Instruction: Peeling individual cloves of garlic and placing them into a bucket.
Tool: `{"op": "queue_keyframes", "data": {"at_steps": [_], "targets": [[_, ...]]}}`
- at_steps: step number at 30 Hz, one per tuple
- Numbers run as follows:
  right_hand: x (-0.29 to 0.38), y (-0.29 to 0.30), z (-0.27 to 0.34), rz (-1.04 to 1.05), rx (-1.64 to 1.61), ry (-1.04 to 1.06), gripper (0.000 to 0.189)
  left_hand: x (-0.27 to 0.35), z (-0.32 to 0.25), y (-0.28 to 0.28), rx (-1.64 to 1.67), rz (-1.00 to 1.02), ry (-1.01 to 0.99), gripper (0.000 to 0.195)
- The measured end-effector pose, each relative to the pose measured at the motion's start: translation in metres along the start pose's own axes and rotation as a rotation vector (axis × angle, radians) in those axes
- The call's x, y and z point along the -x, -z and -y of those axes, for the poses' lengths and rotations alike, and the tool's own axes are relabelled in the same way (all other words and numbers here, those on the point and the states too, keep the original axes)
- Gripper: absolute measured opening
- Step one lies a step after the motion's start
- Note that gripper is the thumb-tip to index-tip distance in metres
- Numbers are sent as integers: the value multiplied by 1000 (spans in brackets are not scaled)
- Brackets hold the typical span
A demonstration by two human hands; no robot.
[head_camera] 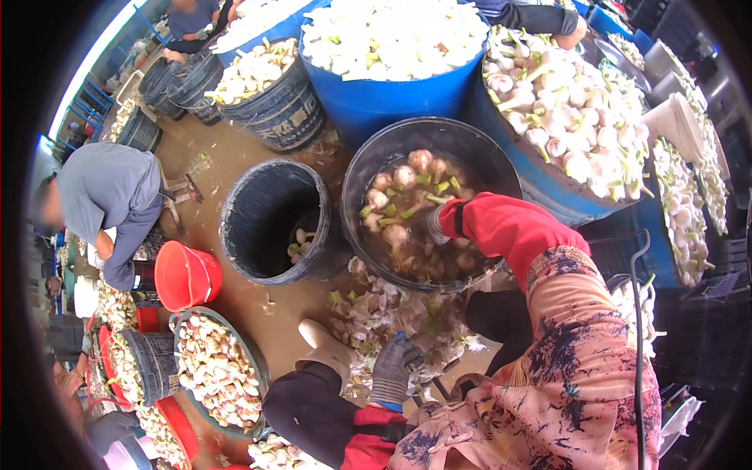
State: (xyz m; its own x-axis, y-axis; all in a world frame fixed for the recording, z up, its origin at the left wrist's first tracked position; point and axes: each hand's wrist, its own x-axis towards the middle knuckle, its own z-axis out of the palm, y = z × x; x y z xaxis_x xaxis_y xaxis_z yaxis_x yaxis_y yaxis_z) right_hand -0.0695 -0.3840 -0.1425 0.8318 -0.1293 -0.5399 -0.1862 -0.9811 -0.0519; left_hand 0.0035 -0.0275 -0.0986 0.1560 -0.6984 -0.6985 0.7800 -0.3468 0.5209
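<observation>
My right hand (433,224), in a grey knit glove below a red sleeve, reaches into a black tub (359,247) of murky brown water. Its fingers are hidden among the garlic bulbs (396,235) floating there, which have cut green stems. Over a heap of garlic skins and trimmings (382,302) is my left hand (390,370), also gloved, with the fingers curled. A small blue tip shows at its fingers; I cannot tell whether it is a held thing or part of a glove. Left of the tub stands a black bucket (235,252) with a few garlic bulbs (301,242) inside.
Blue barrels (382,97) heaped with garlic stand beyond the tub and to the right. A red bucket (188,276) and a basket of garlic (218,370) are at the left. A co-worker (114,194) bends over there. A bent metal rod (637,329) rises at my right.
</observation>
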Motion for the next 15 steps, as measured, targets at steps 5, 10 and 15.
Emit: {"op": "queue_keyframes", "data": {"at_steps": [5, 10, 15], "targets": [[20, 47, 13, 291, -92, 5, 58, 6, -1, -2, -72, -6, -76, 35], [117, 120, 36, -218, -922, -165, 46, 25, -16, -8, -95, 93, -428, 41], [188, 120, 160, -507, -2071, 32, 40, 62, -40, -89, -485, 94, -959, 48]]}}
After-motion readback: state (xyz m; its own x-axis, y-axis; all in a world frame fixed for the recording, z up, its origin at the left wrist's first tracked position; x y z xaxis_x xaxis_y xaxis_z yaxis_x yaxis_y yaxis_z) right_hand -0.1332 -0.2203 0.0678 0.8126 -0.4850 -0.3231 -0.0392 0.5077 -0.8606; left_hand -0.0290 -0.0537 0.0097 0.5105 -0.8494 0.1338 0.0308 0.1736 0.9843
